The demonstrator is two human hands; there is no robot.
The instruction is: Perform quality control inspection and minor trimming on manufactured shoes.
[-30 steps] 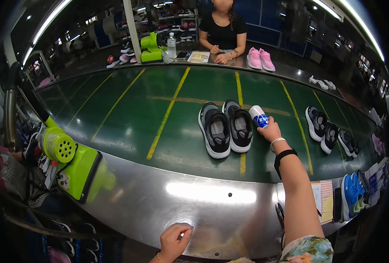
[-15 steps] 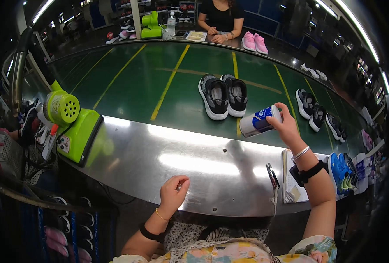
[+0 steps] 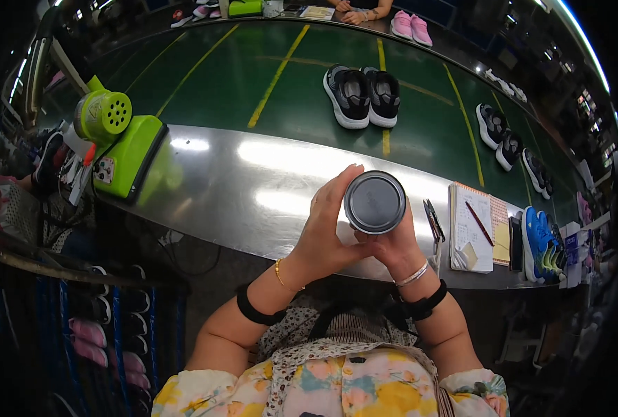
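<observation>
A can (image 3: 375, 202) is held up over the metal edge of the bench, its round dark grey end facing me. My left hand (image 3: 325, 229) wraps its left side, fingers reaching up along it. Around the lower right side curls my right hand (image 3: 398, 244), its fingers mostly hidden by the can. The two hands meet just below it. The can's blue and white side, seen earlier, is turned out of sight. Beyond it, a pair of black and grey sneakers (image 3: 351, 99) stands on the green conveyor belt (image 3: 204, 94).
Scissors (image 3: 434, 221), a notebook (image 3: 467, 240) with a pen (image 3: 480, 224), and blue shoes (image 3: 535, 242) lie to the right. A lime-green machine (image 3: 126, 163) stands at left. More black shoes (image 3: 492, 126) sit on the belt. Across it are a person's hands (image 3: 356, 15) and pink shoes (image 3: 411, 28).
My right hand has brought the can from over the belt back toward me and turned its end upward. My left hand has come up and taken hold too. The view has tipped lower.
</observation>
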